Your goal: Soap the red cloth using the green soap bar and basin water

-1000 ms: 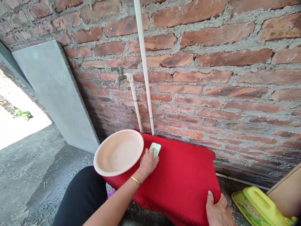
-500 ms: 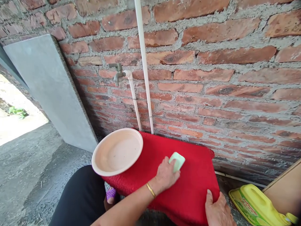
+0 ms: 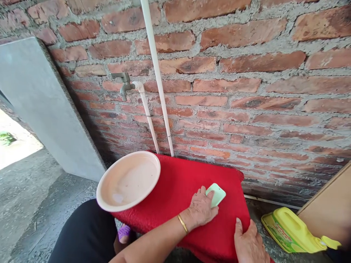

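A red cloth [image 3: 181, 182] is spread over a low table and hangs over its edges. My left hand [image 3: 201, 206], a gold bangle at its wrist, closes on a pale green scrub brush [image 3: 218, 195] with rounded corners and a small hole. The brush lies against the cloth right of the middle; its underside is hidden. At the near right corner, my right hand [image 3: 249, 243] grips the cloth's edge, thumb on top and fingers bent over the side. Their tips are hidden.
A pale pink basin [image 3: 131, 180] stands on the table's left end. Behind it are a tap [image 3: 124, 86] and white pipes [image 3: 157, 76] along a brick wall [image 3: 246, 65]. A grey slab [image 3: 49, 106] leans at left; a yellow jug [image 3: 296, 230] lies at right.
My left hand has slid the brush a little to the right and nearer across the cloth. My right hand stays at the corner. The view has turned slightly right.
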### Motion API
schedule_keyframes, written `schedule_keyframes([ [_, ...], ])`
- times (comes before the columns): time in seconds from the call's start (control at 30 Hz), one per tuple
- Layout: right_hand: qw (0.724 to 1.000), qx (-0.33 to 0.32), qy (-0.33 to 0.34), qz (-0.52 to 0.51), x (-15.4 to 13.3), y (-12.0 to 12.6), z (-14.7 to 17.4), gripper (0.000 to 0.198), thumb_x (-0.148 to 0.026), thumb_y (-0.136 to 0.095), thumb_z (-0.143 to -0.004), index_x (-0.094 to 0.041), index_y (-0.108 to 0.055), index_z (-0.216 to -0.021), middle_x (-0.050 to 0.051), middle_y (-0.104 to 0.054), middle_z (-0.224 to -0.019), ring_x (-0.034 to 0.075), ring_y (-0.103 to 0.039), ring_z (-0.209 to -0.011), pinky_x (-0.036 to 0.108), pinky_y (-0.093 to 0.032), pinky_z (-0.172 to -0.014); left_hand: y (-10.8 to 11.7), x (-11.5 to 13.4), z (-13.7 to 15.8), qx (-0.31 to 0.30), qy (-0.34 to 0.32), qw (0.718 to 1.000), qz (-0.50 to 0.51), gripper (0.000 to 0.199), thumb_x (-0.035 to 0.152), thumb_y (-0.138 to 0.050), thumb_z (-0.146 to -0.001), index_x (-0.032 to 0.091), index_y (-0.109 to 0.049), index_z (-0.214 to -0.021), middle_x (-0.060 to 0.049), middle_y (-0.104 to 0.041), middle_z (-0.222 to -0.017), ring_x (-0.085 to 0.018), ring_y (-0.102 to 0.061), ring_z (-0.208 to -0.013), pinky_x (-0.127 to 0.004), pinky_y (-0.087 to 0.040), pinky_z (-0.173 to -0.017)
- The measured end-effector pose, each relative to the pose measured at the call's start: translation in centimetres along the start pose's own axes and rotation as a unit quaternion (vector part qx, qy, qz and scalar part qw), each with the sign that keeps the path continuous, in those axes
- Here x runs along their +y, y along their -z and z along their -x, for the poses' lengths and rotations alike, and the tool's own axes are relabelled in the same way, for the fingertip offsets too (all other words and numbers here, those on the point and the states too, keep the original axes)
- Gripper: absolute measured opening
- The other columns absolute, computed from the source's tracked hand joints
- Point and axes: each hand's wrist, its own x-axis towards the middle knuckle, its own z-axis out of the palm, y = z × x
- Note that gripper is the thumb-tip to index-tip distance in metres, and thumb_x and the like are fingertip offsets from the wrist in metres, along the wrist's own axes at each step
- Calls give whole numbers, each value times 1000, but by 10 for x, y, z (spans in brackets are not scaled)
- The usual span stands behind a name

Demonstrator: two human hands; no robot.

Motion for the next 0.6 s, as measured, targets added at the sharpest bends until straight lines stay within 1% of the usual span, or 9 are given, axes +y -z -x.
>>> schedule_keyframes([
  [0.07,1000,8,4,10,-1,0,2,83,-59,-5,-98,0,-41,-144,29,-68,-113,39,-71,-96,48,-53,-78,12,-7,-7,9,26,1000,9,64,55,-59,-87,29,-49,-144,-12,-53,-132,-30,-57,-115,-43,-50,-99],
  [0.13,1000,18,7,19,-1,-1,3,80,-57,-6,-99,0,-40,-144,29,-68,-112,38,-71,-94,47,-53,-77,35,-32,-21,50,97,994,2,59,49,-57,-89,26,-49,-143,-13,-54,-128,-28,-59,-112,-41,-52,-95],
  [0.23,999,23,5,27,-2,-3,4,77,-55,-9,-100,-1,-42,-143,28,-68,-110,37,-71,-92,46,-53,-77,68,-74,-48,101,202,974,-26,51,45,-53,-93,22,-52,-138,-15,-56,-123,-28,-61,-110,-41,-52,-93],
  [0.3,999,29,4,30,-2,-4,4,76,-55,-10,-100,-1,-42,-143,27,-69,-110,37,-71,-93,46,-53,-77,79,-88,-63,109,238,964,-37,50,43,-49,-95,18,-50,-138,-17,-56,-124,-30,-61,-112,-42,-51,-94],
  [0.33,999,32,3,30,-2,-5,3,76,-55,-10,-100,-1,-42,-143,27,-69,-110,37,-71,-93,46,-53,-77,80,-88,-68,107,244,963,-37,50,43,-48,-96,17,-50,-138,-17,-56,-124,-30,-61,-113,-42,-51,-94],
  [0.4,999,33,1,27,-2,-6,3,76,-55,-10,-100,-2,-41,-144,27,-69,-111,37,-71,-94,46,-53,-77,73,-74,-73,94,232,968,-30,49,44,-51,-94,19,-52,-136,-16,-57,-123,-29,-62,-111,-41,-51,-94],
  [0.47,999,28,-3,25,-1,-6,2,76,-56,-10,-100,-2,-41,-144,26,-69,-111,37,-71,-94,46,-53,-77,57,-46,-70,68,184,980,-24,49,45,-56,-91,21,-55,-134,-14,-58,-123,-27,-62,-109,-38,-52,-92],
  [0.53,999,22,-6,25,-1,-6,1,76,-56,-11,-100,-3,-42,-143,26,-69,-112,37,-71,-94,46,-53,-78,39,-14,-57,29,95,994,-34,55,45,-57,-89,20,-53,-138,-16,-56,-128,-30,-60,-113,-40,-52,-92],
  [0.6,999,18,-8,25,0,-5,0,75,-57,-12,-100,-4,-43,-143,26,-69,-112,37,-71,-94,46,-53,-78,24,11,-37,-12,5,999,-49,62,45,-57,-89,21,-48,-144,-18,-52,-135,-34,-56,-121,-46,-51,-97],
])
